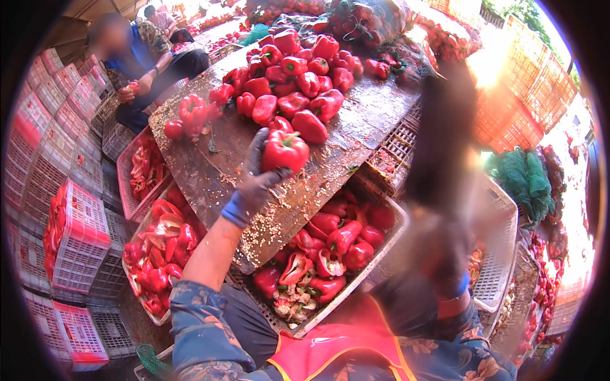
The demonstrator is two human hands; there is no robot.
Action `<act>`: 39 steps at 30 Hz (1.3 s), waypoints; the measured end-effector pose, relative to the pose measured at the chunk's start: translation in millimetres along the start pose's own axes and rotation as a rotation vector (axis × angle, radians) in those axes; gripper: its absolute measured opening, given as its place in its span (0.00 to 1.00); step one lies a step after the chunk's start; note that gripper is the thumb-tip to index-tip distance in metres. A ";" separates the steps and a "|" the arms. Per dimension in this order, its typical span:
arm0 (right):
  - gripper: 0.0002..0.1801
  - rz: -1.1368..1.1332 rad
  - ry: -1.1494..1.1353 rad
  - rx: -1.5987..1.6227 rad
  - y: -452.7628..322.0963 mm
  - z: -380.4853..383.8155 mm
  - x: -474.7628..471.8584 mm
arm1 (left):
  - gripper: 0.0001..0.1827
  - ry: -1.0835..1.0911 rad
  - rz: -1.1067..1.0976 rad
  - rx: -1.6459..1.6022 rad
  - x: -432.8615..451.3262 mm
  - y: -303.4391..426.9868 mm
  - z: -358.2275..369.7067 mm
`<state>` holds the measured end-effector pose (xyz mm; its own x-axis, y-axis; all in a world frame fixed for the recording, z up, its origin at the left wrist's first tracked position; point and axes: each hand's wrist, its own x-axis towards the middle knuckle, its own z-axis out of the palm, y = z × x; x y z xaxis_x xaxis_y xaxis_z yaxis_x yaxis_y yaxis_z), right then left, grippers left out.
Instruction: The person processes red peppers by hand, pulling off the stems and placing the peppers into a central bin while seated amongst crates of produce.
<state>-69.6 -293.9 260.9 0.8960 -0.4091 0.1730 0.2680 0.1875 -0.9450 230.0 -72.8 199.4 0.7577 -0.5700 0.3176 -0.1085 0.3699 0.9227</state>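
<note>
Gripped in my gloved left hand (250, 183) is a whole red bell pepper (286, 151) with its green stem up. It is held just above the board (329, 166), which is strewn with pale seeds. Behind it rises a pile of whole red bell peppers (290, 76). My gloved right hand (448, 259) is down at my right side, and a dark blur over this part of the view hides its fingers and anything in them. Between my knees and the board stands a crate (352, 285) of red peppers, some cut open, with seed cores near its front end.
A crate of cut peppers (162, 257) and a pink crate (143, 169) stand left of the board. Stacked plastic crates (57, 128) line the far left. A seated person (143, 62) holds a pepper. At right are a white crate (498, 247) and green netting (522, 183).
</note>
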 end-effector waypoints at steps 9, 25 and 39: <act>0.25 0.617 -0.249 -0.359 48.9 -1.1 -11.9 | 0.50 -0.193 0.391 1.169 81.8 -61.8 -8.2; 0.22 0.478 -0.029 -0.134 64.6 -14.7 -12.0 | 0.17 -0.408 0.109 1.879 126.6 -57.6 5.1; 0.22 0.326 -0.149 -0.386 63.8 -33.1 -17.6 | 0.29 -0.204 0.034 0.438 2.2 -26.9 67.4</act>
<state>-80.1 -304.3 188.3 0.9592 -0.2479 -0.1363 -0.1581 -0.0702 -0.9849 191.2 -133.5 190.0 0.6126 -0.7112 0.3450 -0.4247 0.0719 0.9025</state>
